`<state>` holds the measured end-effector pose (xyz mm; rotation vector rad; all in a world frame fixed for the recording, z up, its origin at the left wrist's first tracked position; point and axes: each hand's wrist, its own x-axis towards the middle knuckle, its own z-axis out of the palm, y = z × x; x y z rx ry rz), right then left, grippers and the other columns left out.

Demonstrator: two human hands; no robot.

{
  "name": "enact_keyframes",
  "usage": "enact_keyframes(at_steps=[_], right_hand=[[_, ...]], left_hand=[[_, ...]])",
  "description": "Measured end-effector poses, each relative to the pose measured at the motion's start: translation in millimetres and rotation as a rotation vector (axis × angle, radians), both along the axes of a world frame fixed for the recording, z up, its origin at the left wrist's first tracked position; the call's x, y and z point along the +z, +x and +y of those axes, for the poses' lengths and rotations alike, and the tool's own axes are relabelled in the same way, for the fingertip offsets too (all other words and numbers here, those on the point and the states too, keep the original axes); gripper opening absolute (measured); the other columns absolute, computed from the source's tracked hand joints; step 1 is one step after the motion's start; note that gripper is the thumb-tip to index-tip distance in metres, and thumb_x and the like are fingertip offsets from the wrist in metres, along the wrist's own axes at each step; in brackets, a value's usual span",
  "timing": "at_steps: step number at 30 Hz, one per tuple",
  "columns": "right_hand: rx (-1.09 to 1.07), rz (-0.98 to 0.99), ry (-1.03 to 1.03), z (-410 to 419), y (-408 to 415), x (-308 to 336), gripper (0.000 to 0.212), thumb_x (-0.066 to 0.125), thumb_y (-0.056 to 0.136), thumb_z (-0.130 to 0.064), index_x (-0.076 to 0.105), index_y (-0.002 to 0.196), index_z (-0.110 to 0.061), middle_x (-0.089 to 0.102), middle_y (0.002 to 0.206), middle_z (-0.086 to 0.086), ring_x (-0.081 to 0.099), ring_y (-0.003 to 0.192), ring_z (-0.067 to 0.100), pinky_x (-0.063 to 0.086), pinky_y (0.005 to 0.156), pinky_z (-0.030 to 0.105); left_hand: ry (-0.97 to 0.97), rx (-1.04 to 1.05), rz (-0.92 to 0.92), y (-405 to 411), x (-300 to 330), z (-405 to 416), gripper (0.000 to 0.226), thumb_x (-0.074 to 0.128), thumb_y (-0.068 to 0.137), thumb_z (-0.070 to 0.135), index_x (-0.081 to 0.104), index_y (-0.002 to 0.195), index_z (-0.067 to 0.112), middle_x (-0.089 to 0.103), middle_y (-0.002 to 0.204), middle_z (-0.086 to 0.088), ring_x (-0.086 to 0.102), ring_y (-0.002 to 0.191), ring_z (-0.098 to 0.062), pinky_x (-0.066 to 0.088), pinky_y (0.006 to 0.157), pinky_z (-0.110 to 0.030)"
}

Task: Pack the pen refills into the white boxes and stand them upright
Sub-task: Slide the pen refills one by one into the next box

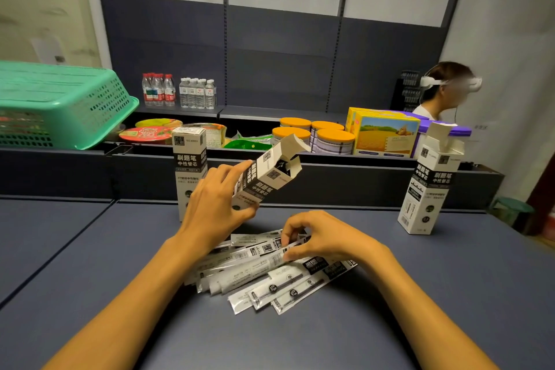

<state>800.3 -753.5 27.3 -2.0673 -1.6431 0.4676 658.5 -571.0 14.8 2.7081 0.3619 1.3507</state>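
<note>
My left hand (214,207) grips a white box with black lettering (268,174), tilted with its open top flaps pointing up and to the right. Below it a pile of packaged pen refills (264,273) lies on the blue-grey table. My right hand (318,237) rests on the pile, its fingers pinching a refill packet near the top. A closed white box (189,159) stands upright behind my left hand. Another white box (429,186) stands upright at the right with its lid flap open.
A green plastic basket (60,105) sits upside down at the far left. Behind the table a shelf holds water bottles (177,91), noodle bowls (147,132), orange-lidded tins (318,135) and a yellow carton (384,132). A person wearing a headset (444,90) stands at the back right.
</note>
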Motion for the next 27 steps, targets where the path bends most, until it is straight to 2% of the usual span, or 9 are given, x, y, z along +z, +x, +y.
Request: enact_keyframes(at_steps=[4,8,14,18,24,27], right_hand=[[0.01,0.017,-0.017,-3,2,2,0.011,0.076,0.08,-0.027,0.065,0.083,-0.029,0.067,0.097,-0.01,0.06,0.092,0.006,0.049,0.08,0.018],[0.012,0.032,-0.022,-4,3,3,0.01,0.075,0.082,-0.024,0.065,0.083,-0.026,0.068,0.095,-0.007,0.061,0.092,0.008,0.05,0.078,0.018],[0.043,0.01,-0.072,-2,1,-1,0.018,0.071,0.086,-0.026,0.072,0.104,-0.024,0.067,0.104,-0.015,0.06,0.094,-0.002,0.046,0.076,0.007],[0.037,-0.015,-0.024,-6,3,5,0.016,0.068,0.088,-0.03,0.073,0.102,-0.025,0.067,0.1,-0.017,0.059,0.093,-0.003,0.048,0.078,0.012],[0.016,0.04,0.086,-22,15,21,0.011,0.068,0.088,-0.029,0.071,0.097,-0.024,0.069,0.094,-0.01,0.064,0.089,0.01,0.054,0.079,0.031],[0.012,0.117,0.194,-33,22,30,0.01,0.069,0.088,-0.024,0.07,0.097,-0.02,0.07,0.094,-0.008,0.064,0.089,0.009,0.05,0.078,0.024]], left_hand=[[0.002,0.001,0.004,0,0,0,0.083,0.081,0.071,0.031,0.041,0.142,0.02,0.056,0.115,-0.003,0.048,0.099,-0.016,0.044,0.077,-0.03],[-0.001,0.004,0.005,1,0,1,0.082,0.081,0.071,0.032,0.041,0.142,0.02,0.056,0.115,-0.002,0.048,0.099,-0.016,0.045,0.077,-0.03],[0.001,-0.002,0.002,1,0,0,0.082,0.081,0.07,0.031,0.042,0.141,0.02,0.057,0.115,-0.003,0.049,0.099,-0.017,0.046,0.077,-0.031],[-0.001,0.0,0.008,1,0,0,0.083,0.081,0.07,0.031,0.041,0.141,0.02,0.056,0.115,-0.003,0.049,0.099,-0.017,0.047,0.077,-0.032],[-0.007,0.011,0.014,1,1,3,0.083,0.082,0.069,0.031,0.043,0.141,0.018,0.057,0.113,-0.004,0.051,0.098,-0.019,0.049,0.075,-0.034],[-0.019,0.003,0.019,-1,2,1,0.084,0.082,0.068,0.028,0.042,0.141,0.018,0.057,0.113,-0.004,0.051,0.098,-0.019,0.049,0.077,-0.038]])
